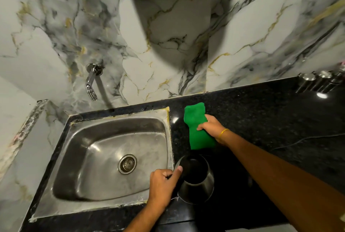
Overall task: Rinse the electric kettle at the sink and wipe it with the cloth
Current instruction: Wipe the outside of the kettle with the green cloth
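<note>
Both hands busy at the counter, kettle sitting just right of the sink.

Left hand [162, 185] is gripping the kettle [196, 177] by its handle, thumb lying along the rim; kettle is standing open-topped on the black counter [261, 119], touching the sink's [104, 157] right edge. Right hand [212, 128] is closing on the green cloth [197, 127], arm reaching forward over the kettle, yellow band [223, 132] on the wrist. Cloth is lying near the back wall. Counter to the right is lying open as far as the steel canisters [321, 80] in the corner. Tap [92, 82] is hanging from the wall above the basin.
</note>
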A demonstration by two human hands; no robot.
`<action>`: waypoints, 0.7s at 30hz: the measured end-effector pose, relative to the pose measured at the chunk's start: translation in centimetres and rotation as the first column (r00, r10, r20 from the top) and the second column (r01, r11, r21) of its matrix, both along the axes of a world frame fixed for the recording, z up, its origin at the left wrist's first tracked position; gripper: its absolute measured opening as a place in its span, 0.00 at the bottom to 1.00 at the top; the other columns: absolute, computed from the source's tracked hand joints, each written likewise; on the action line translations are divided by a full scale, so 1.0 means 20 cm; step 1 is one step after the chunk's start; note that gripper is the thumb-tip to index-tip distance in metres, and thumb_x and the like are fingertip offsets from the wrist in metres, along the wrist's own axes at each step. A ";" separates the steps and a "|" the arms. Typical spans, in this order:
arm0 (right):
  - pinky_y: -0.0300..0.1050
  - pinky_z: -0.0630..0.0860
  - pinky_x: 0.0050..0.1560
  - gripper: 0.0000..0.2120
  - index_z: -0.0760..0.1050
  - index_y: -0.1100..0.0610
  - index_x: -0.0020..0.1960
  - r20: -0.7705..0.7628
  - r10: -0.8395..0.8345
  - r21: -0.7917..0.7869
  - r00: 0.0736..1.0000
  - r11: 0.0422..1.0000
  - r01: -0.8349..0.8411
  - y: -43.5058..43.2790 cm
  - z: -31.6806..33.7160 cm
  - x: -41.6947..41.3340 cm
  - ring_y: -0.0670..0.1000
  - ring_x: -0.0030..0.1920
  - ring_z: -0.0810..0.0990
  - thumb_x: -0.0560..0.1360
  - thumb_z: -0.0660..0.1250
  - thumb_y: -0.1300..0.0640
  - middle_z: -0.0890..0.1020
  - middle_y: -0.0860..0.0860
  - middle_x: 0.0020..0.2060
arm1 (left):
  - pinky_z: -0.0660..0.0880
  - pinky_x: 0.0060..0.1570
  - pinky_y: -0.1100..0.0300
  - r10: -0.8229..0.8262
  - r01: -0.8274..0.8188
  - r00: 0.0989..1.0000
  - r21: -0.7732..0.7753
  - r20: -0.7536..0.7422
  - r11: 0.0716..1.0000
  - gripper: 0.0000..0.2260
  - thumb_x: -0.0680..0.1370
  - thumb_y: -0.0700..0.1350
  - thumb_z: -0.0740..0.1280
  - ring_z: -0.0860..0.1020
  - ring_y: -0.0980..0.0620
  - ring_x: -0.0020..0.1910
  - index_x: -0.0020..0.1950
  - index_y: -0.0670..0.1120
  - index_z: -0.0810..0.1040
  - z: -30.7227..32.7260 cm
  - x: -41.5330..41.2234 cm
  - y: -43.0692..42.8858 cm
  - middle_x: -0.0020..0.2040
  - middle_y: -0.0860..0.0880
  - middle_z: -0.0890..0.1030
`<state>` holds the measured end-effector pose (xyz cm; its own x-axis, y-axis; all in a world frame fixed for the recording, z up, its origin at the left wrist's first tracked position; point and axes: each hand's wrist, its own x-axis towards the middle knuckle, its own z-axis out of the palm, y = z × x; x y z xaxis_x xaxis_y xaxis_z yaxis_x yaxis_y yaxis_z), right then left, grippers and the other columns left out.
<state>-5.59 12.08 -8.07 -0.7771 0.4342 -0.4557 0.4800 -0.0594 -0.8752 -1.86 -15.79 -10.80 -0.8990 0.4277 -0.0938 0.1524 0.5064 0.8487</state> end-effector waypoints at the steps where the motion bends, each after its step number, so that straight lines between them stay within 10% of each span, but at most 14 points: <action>1: 0.56 0.78 0.62 0.20 0.78 0.67 0.62 -0.050 -0.060 0.015 0.997 0.998 0.060 0.05 0.02 0.03 0.59 0.54 0.82 0.71 0.68 0.75 0.84 0.63 0.56 | 0.57 0.27 0.53 0.007 -0.007 1.000 0.014 0.014 1.000 0.32 0.72 0.66 0.67 0.60 0.53 0.23 0.24 0.43 0.62 0.01 -0.01 0.01 0.21 0.50 0.61; 14: 0.46 0.78 0.43 0.25 0.74 0.59 0.65 -0.190 -0.620 -0.198 0.761 0.783 0.589 0.07 -0.16 0.67 0.58 0.50 0.82 0.72 0.70 0.75 0.83 0.58 0.55 | 0.59 0.27 0.56 -0.043 0.041 0.998 0.042 0.043 0.998 0.29 0.70 0.67 0.67 0.62 0.51 0.22 0.22 0.46 0.64 -0.02 -0.22 0.28 0.21 0.47 0.63; 21: 0.53 0.80 0.53 0.29 0.69 0.59 0.72 -0.194 -0.645 -0.164 0.739 0.764 0.624 -0.02 -0.20 0.78 0.58 0.54 0.82 0.74 0.70 0.72 0.81 0.62 0.63 | 0.60 0.26 0.58 -0.012 0.011 0.999 0.039 0.047 0.999 0.30 0.70 0.69 0.66 0.64 0.53 0.21 0.21 0.46 0.64 -0.11 -0.31 0.35 0.19 0.49 0.64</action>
<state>9.99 11.62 -12.12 -0.4194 0.8330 -0.3609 0.0951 -0.3551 -0.9300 -8.12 -8.85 -13.09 -0.8889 0.4422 -0.1198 0.1169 0.4718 0.8739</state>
